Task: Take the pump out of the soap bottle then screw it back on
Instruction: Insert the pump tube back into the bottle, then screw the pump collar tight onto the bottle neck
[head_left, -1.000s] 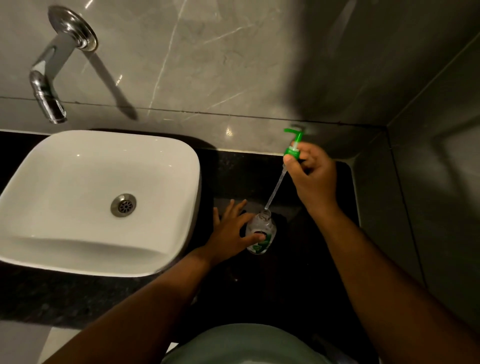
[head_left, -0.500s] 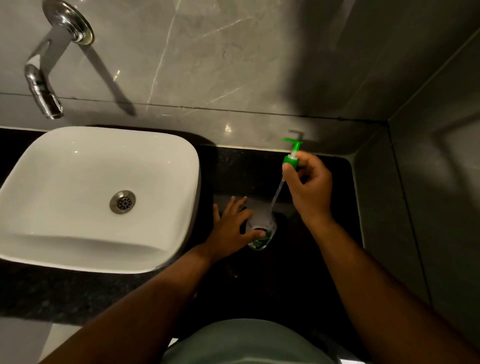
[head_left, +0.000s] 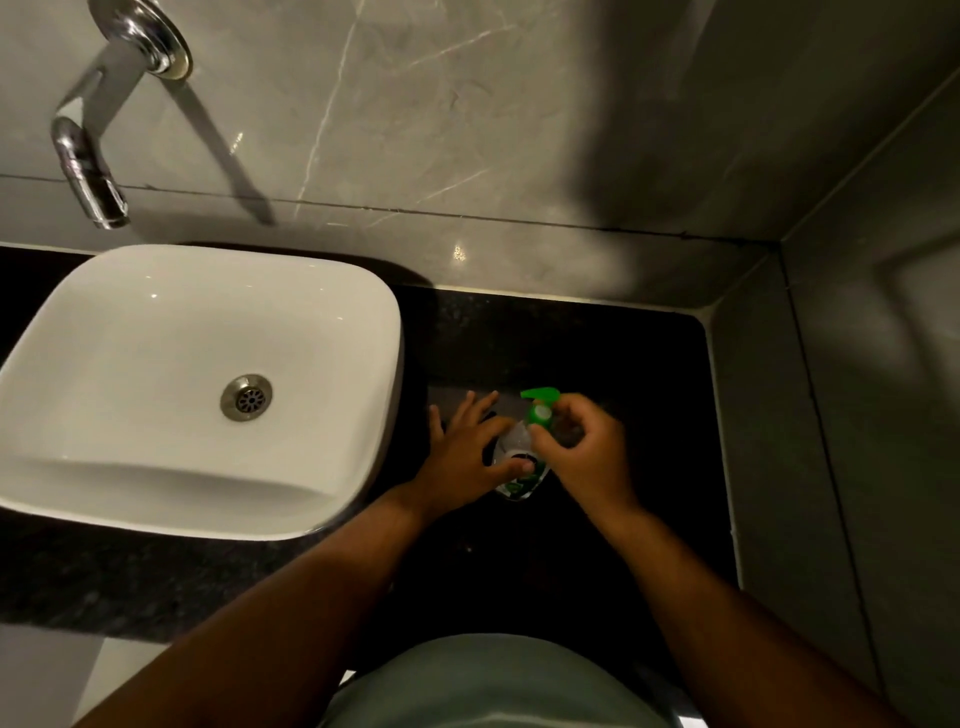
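The soap bottle (head_left: 517, 486) is braced between thumb and spread fingers of the left hand (head_left: 467, 452). The pump (head_left: 540, 413) is pinched by the curled right hand (head_left: 584, 452).

The dark speckled table (head_left: 571, 343) carries a white basin (head_left: 208, 519); just right of the basin, near its front corner, stands the soap bottle (head_left: 519, 487).

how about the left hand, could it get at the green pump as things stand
Probably not fully: the right hand is curled round the pump collar, covering it, and the left hand holds the bottle. Only the nozzle shows bare.
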